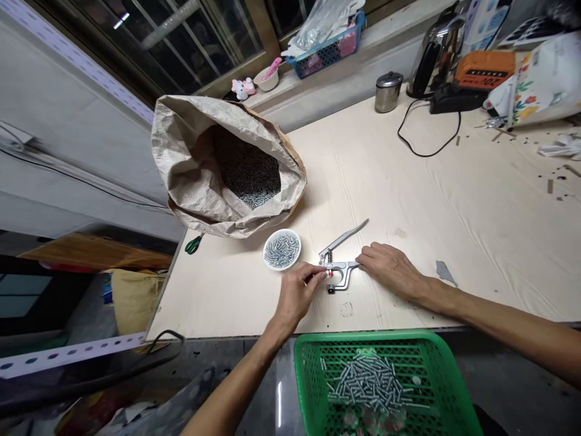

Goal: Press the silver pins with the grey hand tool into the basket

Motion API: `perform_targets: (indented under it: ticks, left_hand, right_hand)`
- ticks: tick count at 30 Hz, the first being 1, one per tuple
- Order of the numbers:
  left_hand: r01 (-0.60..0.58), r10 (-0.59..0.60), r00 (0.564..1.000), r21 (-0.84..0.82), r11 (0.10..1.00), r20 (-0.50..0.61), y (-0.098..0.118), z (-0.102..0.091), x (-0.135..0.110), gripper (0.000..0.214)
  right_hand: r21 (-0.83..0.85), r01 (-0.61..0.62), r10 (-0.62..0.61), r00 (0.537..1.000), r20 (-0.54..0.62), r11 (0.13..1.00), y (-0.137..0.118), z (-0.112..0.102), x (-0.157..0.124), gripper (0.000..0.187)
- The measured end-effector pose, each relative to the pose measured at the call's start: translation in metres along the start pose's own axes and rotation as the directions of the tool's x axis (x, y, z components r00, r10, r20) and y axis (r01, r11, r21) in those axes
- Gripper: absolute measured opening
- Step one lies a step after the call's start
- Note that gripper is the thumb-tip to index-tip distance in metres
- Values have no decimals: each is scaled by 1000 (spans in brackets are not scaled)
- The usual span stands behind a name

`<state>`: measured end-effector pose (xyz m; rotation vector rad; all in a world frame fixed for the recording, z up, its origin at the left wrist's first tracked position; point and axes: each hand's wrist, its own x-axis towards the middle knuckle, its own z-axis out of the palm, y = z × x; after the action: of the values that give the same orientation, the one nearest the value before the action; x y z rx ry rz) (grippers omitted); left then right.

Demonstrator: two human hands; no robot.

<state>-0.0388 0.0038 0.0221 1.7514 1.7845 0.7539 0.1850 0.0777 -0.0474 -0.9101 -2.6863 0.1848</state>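
On the tabletop lies a pair of grey metal snap fastener pliers (345, 272), with its upper lever swung up and a spring by the hinge. The fingers of my right hand (390, 270) are closed on the end of its lower handle. At the jaw side, my left hand (294, 292) is pinched beside the small red part; whatever sits between those fingertips is hidden. Just behind my left hand stands a white bowl (282, 249) full of small silvery screws. Below the table edge, a green plastic basket (447, 363) holds a heap of longer screws (370, 381).
A large open paper sack (181, 163) of screws stands at the back left, with green-handled scissors (193, 244) near it. A metal canister (388, 94), a kettle (436, 51), an orange box (483, 69) and a black cord (422, 155) occupy the back right.
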Motion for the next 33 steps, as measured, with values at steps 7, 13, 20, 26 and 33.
perform_targets:
  ticks: [7, 13, 20, 26, 33]
  left_hand:
    - [93, -94, 996, -69, 993, -4, -11, 29, -12, 13]
    - [33, -32, 999, 26, 999, -21, -16, 29, -20, 10]
    - [167, -167, 986, 17, 986, 22, -12, 28, -15, 8]
    - [381, -381, 912, 26, 924, 156, -12, 24, -4, 23]
    - [434, -402, 812, 22, 901, 424, -25, 17, 10, 36]
  right_hand:
    - [-106, 77, -83, 995, -47, 991, -5, -10, -11, 32]
    - [-138, 89, -102, 991, -90, 986, -8, -10, -12, 33]
    - [-219, 110, -163, 958, -238, 970, -6, -5, -13, 24]
    - [-168, 119, -150, 970, -190, 979, -6, -2, -14, 23]
    - [-93, 95, -103, 991, -82, 991, -8, 1, -14, 25]
